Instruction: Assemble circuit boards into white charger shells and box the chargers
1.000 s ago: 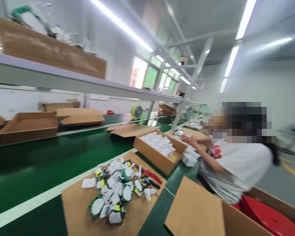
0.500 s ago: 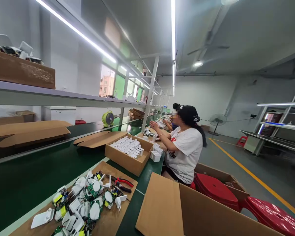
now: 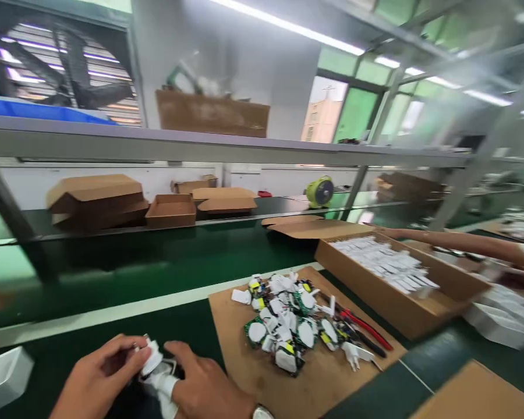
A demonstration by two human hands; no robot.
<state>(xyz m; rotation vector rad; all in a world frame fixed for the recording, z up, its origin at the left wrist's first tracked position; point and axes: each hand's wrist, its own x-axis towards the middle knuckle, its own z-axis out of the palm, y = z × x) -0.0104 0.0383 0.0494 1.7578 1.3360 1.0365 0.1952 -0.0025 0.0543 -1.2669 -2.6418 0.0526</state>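
Low in the head view, my left hand (image 3: pixel 102 378) pinches a white plastic plug part (image 3: pixel 152 356) between thumb and fingers. My right hand (image 3: pixel 212 384), with a watch at its wrist, is closed around the lower white portion of that piece. Motion smears its details, and the fingers partly cover it. Right of my hands, a pile of green circuit boards and white plastic pieces (image 3: pixel 283 326) lies on a brown cardboard sheet (image 3: pixel 271 390). Red-and-black pliers (image 3: pixel 367 331) rest at the pile's right side, near a white plug (image 3: pixel 353 354).
A cardboard box (image 3: pixel 375 297) of white parts stands at the right, where another person's arm (image 3: pixel 458 241) reaches across behind it. White open cases (image 3: pixel 6 378) sit at the lower left. Overhead runs a shelf (image 3: pixel 227 145); a green fan (image 3: pixel 319 192) stands at the back.
The view has swung left and down. Both my hands, with the white plug part, now show at the bottom. The co-worker has slid to the right edge, with only the arms visible.
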